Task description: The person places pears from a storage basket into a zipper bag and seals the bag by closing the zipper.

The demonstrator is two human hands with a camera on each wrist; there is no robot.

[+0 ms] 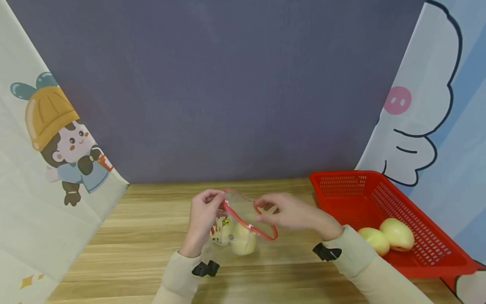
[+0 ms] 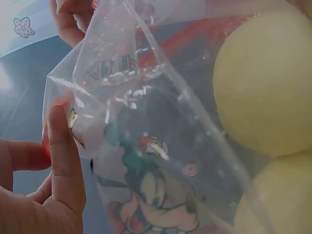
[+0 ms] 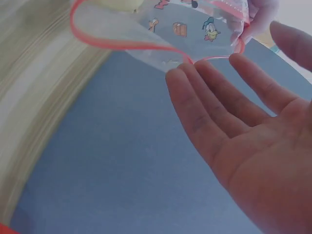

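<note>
Head view looks down from above – both wrist views sit close, sharing the bag (image 1: 243, 223).

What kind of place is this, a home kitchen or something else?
Probably a staged tabletop set, not a kitchen: a wooden table is closed in by a plain dark backdrop and cartoon-printed cloths at the sides. A red basket holds apples.

Red-rimmed cartoon-printed clear bag (image 1: 243, 223)
</note>
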